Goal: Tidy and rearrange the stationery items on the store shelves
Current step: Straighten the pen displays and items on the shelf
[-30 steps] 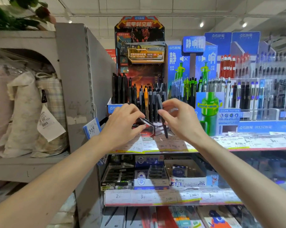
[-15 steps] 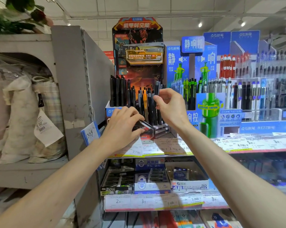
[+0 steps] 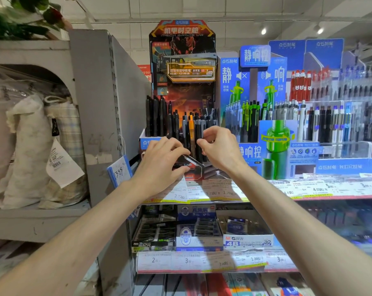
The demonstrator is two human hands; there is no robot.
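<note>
Store shelving fills the view, its front edges lined with price labels, under a white ceiling with spotlights. Upper shelf: a black-and-orange cardboard pen display holding upright black, grey and orange pens, just beside a blue-and-green pen display. Left hand, fingers curled, grips the display's angled front tier between thumb and fingertips. Right hand, fingers bent, pinches a dark pen standing among the others in the front rows. Lower shelf: boxed refills and a carton marked 4B eraser. Left of the shelving: a grey side panel and bagged goods with a hanging tag.
</note>
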